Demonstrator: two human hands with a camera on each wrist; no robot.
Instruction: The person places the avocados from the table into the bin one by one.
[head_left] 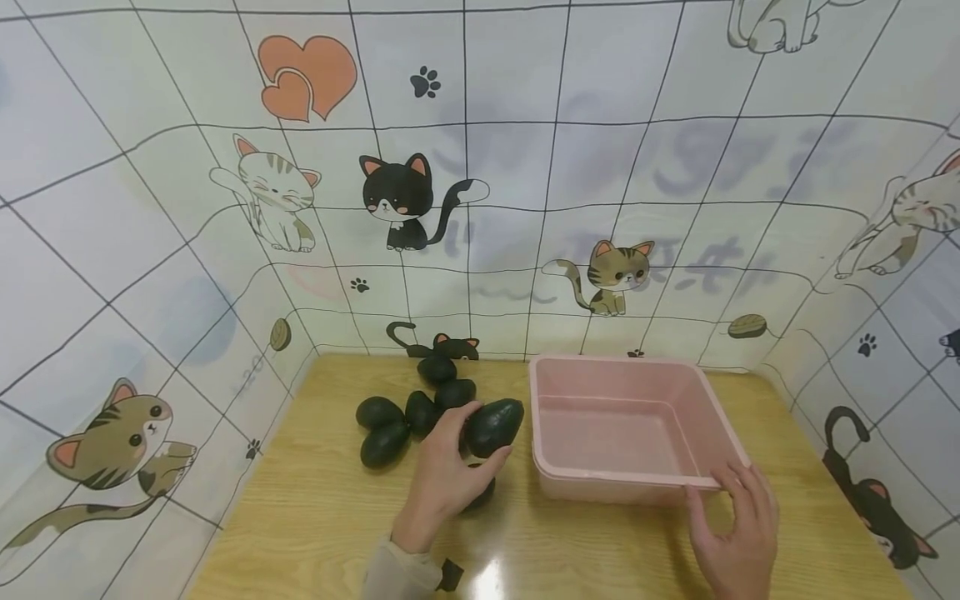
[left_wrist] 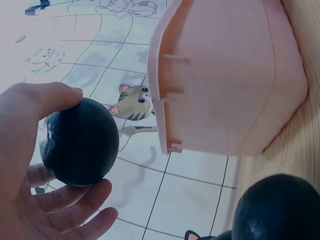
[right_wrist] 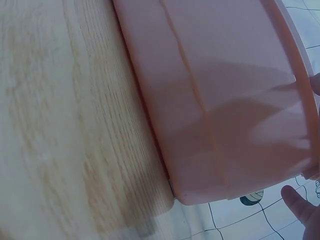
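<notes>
My left hand (head_left: 450,471) holds a dark green avocado (head_left: 495,427) between thumb and fingers, above the table and just left of a pink plastic bin (head_left: 615,483). The left wrist view shows the thumb on one side of this avocado (left_wrist: 80,142) and curled fingers on the other. At the bin's front right corner, my right hand (head_left: 738,525) grips the rim, fingers over the top and thumb at the front. Several more avocados (head_left: 385,445) lie left of the bin, one partly hidden below my left hand. In the right wrist view only parts of the fingers show.
The bin stands on a light wooden table (head_left: 300,517), its inner floor visible from above. Walls covered with cat-patterned sheeting (head_left: 510,167) close off the back and both sides. A small dark piece (head_left: 450,575) shows beside the left cuff.
</notes>
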